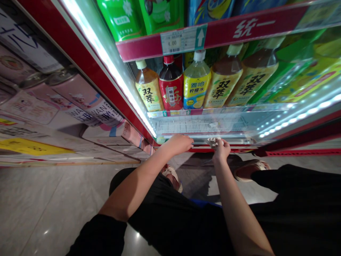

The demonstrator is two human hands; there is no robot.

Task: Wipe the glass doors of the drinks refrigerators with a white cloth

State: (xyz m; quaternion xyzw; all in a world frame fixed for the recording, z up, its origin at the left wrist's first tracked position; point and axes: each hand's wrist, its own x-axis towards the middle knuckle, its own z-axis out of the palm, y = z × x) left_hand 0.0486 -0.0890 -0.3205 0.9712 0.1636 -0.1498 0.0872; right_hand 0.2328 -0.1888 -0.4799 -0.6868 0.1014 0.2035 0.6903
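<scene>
At the bottom front edge of a lit drinks cooler, my right hand point(221, 149) pinches a crumpled whitish wad point(214, 142), perhaps tissue or cloth. My left hand point(182, 143) is to its left, over the red lower edge, with its fingers bent; what they hold, if anything, is hidden. Beyond both hands lies a white wire rack point(197, 125) at the cooler's bottom, with a small pale piece point(214, 124) on it. Above the rack, a shelf holds a red-labelled dark bottle point(171, 87), a yellow-labelled bottle point(196, 83) and several amber bottles point(223, 80).
A red price strip point(226, 30) crosses the upper shelf, under green packs point(162, 16). Stacked pink cans and cartons point(71, 96) stand left of the cooler frame. The open cooler door point(306, 142) is at the right. My knees and shoes are above the tiled floor point(53, 199).
</scene>
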